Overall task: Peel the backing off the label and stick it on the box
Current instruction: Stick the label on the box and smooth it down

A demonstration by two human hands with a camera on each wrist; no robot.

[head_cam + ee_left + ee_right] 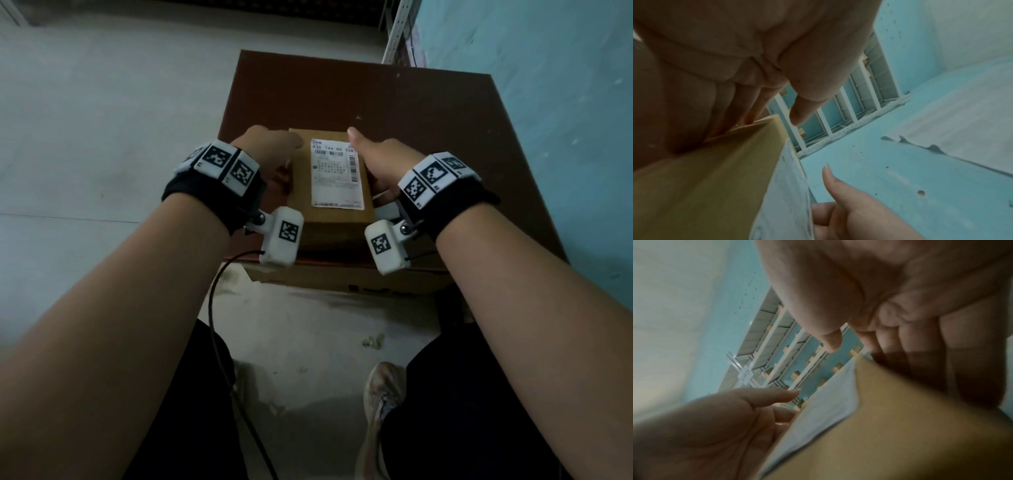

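Note:
A small brown cardboard box (301,192) stands on a dark brown table (411,109). A white printed label (337,174) lies flat on the box's top. My left hand (270,150) lies against the box's left side and my right hand (380,161) against its right side. In the left wrist view my left fingers (740,100) lie straight along the box (705,186), with the thumb held off the label (785,186). In the right wrist view my right fingers (920,340) lie straight along the box (910,418), beside the label (828,402). No loose backing paper shows.
A larger cardboard box (342,279) sits under the table's near edge. A black cable (214,308) runs down by my left leg. Metal shelving (397,31) stands at the back beside a teal wall (548,102). Pale floor lies to the left.

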